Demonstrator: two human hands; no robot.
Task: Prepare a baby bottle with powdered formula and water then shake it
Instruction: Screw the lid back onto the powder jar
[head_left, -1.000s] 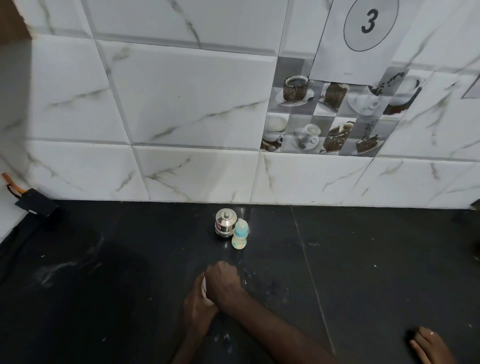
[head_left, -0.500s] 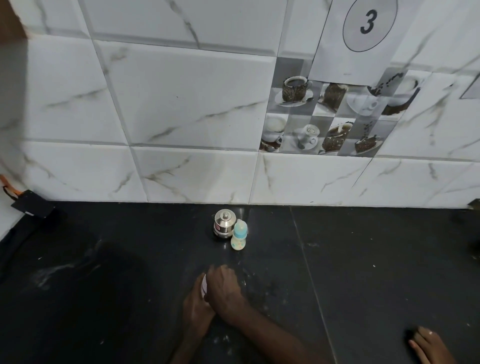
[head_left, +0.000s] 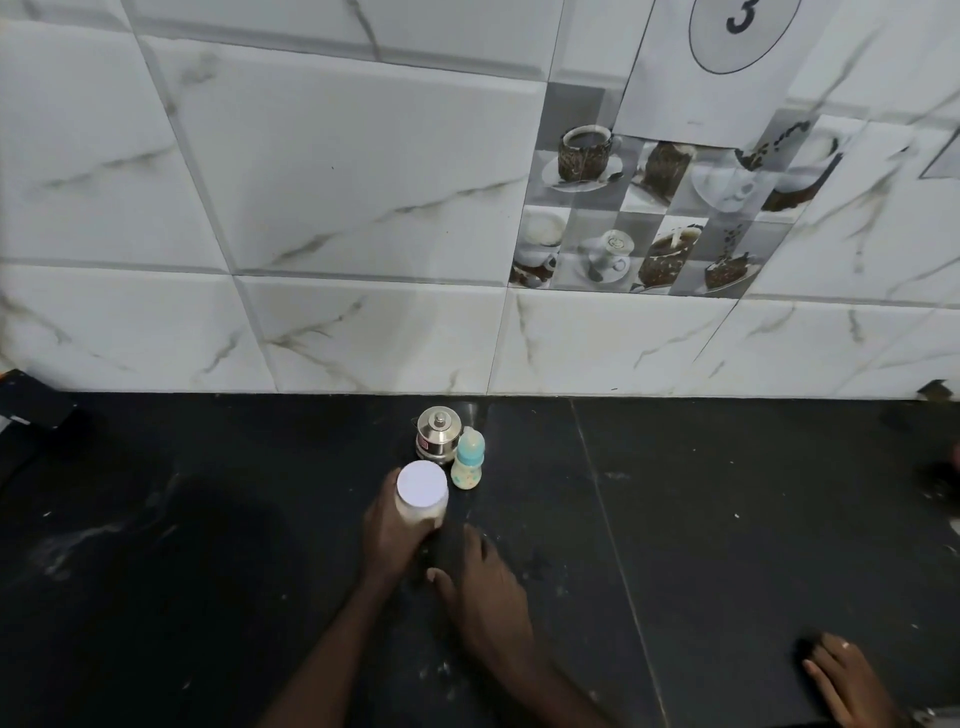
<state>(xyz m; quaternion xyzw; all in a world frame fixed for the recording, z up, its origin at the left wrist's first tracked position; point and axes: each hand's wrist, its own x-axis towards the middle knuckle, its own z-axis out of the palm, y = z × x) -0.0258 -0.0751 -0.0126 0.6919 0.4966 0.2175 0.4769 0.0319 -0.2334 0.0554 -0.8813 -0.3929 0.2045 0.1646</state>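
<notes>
A jar with a white lid (head_left: 422, 493) stands on the black counter (head_left: 727, 519), pale powder showing through its side. My left hand (head_left: 392, 530) wraps around the jar from the left. My right hand (head_left: 485, 587) rests flat on the counter just right of and below the jar, fingers apart, holding nothing. Behind the jar stand a small baby bottle (head_left: 469, 459) with a blue cap and pale patterned body, and a steel lidded container (head_left: 438, 434), both upright near the wall.
A white marble-tiled wall (head_left: 363, 208) rises behind the counter. Another person's hand (head_left: 847, 680) lies on the counter at the bottom right. A dark object with a cable (head_left: 31, 405) sits at the far left. White powder specks dot the counter.
My right hand has lifted off the jar's top and dropped to the counter on the right, uncovering the white lid. My left hand stays around the jar.
</notes>
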